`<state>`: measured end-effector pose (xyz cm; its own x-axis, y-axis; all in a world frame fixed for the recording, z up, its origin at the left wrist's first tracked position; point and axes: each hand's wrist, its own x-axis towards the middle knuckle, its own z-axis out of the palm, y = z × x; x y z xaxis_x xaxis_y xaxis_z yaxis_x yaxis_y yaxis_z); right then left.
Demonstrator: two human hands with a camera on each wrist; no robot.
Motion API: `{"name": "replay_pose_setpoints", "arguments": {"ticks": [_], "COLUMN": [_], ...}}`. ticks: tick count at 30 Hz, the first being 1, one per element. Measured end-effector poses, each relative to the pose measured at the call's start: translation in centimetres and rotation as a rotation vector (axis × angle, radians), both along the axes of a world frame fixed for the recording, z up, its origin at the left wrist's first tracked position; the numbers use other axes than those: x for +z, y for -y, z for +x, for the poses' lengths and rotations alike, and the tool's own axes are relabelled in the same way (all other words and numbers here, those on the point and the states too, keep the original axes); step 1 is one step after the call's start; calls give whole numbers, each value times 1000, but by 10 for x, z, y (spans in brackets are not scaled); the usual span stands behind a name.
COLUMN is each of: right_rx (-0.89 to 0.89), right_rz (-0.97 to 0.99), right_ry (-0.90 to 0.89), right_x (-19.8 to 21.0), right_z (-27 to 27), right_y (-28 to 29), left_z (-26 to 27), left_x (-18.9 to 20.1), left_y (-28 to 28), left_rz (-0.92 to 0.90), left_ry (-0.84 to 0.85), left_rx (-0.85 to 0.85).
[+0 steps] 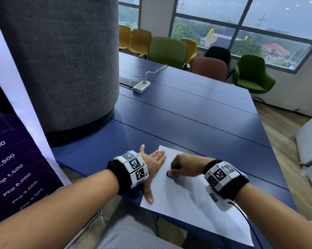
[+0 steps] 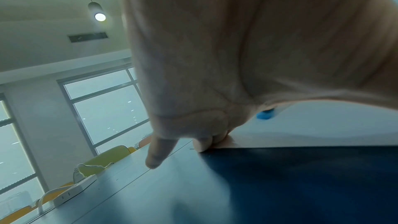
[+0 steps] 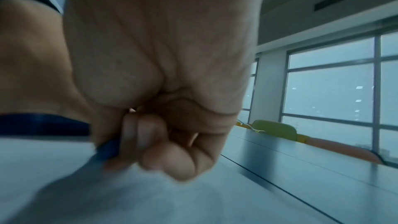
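Right hand's [image 1: 183, 167] fingers [image 3: 150, 130] pinch blue stick [image 1: 169, 174], tip down on paper [image 1: 187, 203]; left hand [image 1: 154, 163] flat.

this looks like an office meeting room. a long blue table [image 1: 196, 108] runs toward a row of green and yellow chairs [image 1: 167, 51] under wide windows [image 1: 241, 20] with a view over trees and roofs. a power strip [image 1: 141, 86] lies on the table, a grey pillar [image 1: 58, 60] rises beside it, and a price banner [image 1: 13, 168] stands at left.
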<state>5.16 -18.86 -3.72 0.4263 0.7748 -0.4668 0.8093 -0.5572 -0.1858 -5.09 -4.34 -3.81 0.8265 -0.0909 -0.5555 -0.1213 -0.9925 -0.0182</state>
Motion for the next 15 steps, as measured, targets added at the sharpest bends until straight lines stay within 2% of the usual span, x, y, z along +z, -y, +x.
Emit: {"name": "replay_pose_setpoints", "arguments": {"ticks": [2,4,7,12,15], "right_rx": [-38,-18,47,-15,68], "right_rz": [77,99,-16,87,-85], "right_ry": [82,49,-61,4,-106], "right_x": [2,-4,-4,0,6], "right_z": [2,-2,-14,-12,-25], "right_y": [-2,2,7,3,8], "left_z": [0,0,-1,1,0], "left_x": [0,0,1,-1,1], "left_y": [1,1,2,2,3], "left_rz": [5,7,21,28,21], "left_ry": [3,9,4,-3,-15], "left_rx": [0,2,2,8,13]}}
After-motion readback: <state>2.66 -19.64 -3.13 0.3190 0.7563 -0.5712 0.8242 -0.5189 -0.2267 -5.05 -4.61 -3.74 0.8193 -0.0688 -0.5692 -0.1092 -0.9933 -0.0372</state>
